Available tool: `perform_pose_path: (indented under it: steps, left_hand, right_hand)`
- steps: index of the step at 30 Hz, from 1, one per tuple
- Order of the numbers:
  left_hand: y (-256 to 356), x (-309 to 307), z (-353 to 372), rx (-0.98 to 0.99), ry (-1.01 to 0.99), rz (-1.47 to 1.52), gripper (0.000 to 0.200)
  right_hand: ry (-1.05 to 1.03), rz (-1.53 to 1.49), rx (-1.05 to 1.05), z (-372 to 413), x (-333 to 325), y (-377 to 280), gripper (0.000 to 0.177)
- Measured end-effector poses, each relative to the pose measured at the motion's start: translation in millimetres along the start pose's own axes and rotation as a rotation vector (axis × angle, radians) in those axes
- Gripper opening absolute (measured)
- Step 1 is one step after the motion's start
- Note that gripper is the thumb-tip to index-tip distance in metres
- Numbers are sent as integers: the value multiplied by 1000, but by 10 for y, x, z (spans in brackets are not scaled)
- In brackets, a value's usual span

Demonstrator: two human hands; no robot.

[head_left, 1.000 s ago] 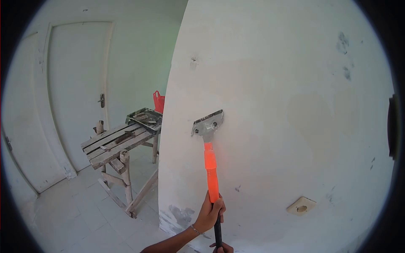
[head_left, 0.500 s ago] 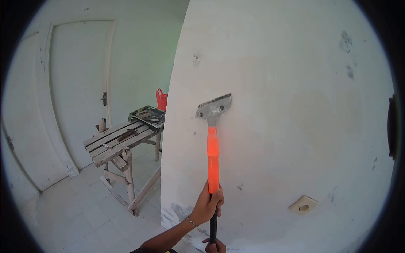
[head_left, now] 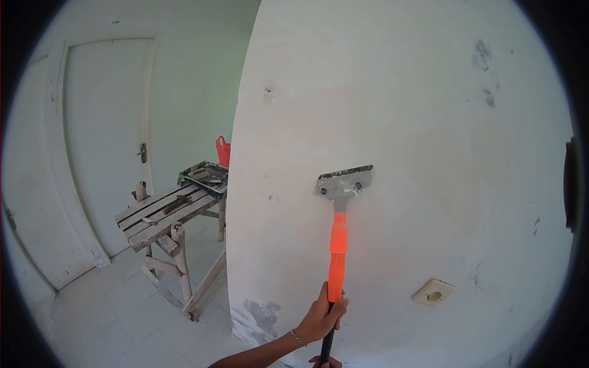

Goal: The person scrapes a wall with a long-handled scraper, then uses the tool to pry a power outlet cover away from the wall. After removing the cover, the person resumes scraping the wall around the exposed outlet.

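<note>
**Left hand clamped on a long-handled scraper, blade flat to the white wall**

The left hand [head_left: 322, 319] is wrapped around the handle of a scraper [head_left: 338, 245]. Its fingers are closed tight and the thumb lies up along the grip, just where the orange sleeve [head_left: 337, 257] meets the black shaft [head_left: 327, 346]. A thin bracelet [head_left: 297, 338] sits at the wrist, and the forearm comes in from the lower left.

Right below it, only the knuckles of the right hand [head_left: 325, 363] show at the bottom edge of the view. They are against the same black shaft, but too little of the hand is in view to tell how it grips.

The scraper stands almost upright, tilted slightly to the right. Its metal blade head [head_left: 343, 182], with two screws, rests against the white wall [head_left: 417, 110] at about mid-height.

On the wall, low and to the right of the scraper, is a cream socket plate [head_left: 434, 292]. A grey bare patch [head_left: 261, 313] marks the foot of the wall near its corner. Dark smudges [head_left: 483, 58] sit high on the right.

Past the corner on the left, a rough wooden trestle bench [head_left: 162, 211] stands on the white tiled floor [head_left: 110, 319]. A grimy tray [head_left: 202, 176] lies on its far end, with something red [head_left: 223, 151] just behind it. Farther left is a white door [head_left: 104, 141] with a dark handle [head_left: 142, 153].
</note>
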State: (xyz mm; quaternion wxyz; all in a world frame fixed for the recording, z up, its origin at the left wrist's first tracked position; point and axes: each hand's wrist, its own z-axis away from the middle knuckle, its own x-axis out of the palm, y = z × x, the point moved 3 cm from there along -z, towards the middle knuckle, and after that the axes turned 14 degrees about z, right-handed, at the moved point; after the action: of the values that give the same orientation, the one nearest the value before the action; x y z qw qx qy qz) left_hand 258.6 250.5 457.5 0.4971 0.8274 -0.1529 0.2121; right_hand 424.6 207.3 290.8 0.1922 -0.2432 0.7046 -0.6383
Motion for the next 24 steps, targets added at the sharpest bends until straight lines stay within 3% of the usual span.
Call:
perform_pose_path:
  steps: [7, 15, 19, 21, 24]
  left_hand:
    - [846, 0, -567, 239, 14, 43, 24]
    - [388, 108, -188, 158, 68, 45, 27]
    - [678, 94, -348, 159, 49, 57, 25]
    - [604, 196, -330, 208, 81, 54, 23]
    - [378, 306, -142, 128, 89, 49, 26]
  right_hand:
    - [2, 47, 13, -436, 349, -921, 50]
    - [-49, 2, 77, -19, 48, -360, 50]
    - [-8, 49, 105, -151, 293, -841, 50]
    - [32, 54, 93, -84, 213, -786, 51]
    - [45, 55, 118, 116, 27, -628, 55]
